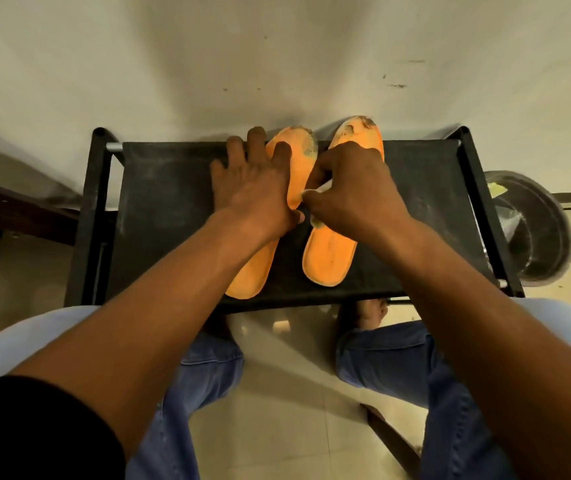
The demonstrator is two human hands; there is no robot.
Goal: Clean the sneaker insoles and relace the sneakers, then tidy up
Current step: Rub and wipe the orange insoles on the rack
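Note:
Two orange insoles lie side by side on a black fabric-topped rack (pixel 173 209), toes toward the wall. The toe ends of both are grimy. My left hand (pixel 253 181) presses flat with spread fingers on the left insole (pixel 298 168). My right hand (pixel 350 188) is curled over the middle of the right insole (pixel 329 258) and grips a small whitish wipe or cloth (pixel 315 194), of which only a bit shows between the fingers.
The rack stands against a pale wall (pixel 277 57). A round dark metal object (pixel 533 233) sits on the floor at the right. My knees in blue jeans (pixel 412 362) are below the rack's front edge, over a tiled floor (pixel 277 410).

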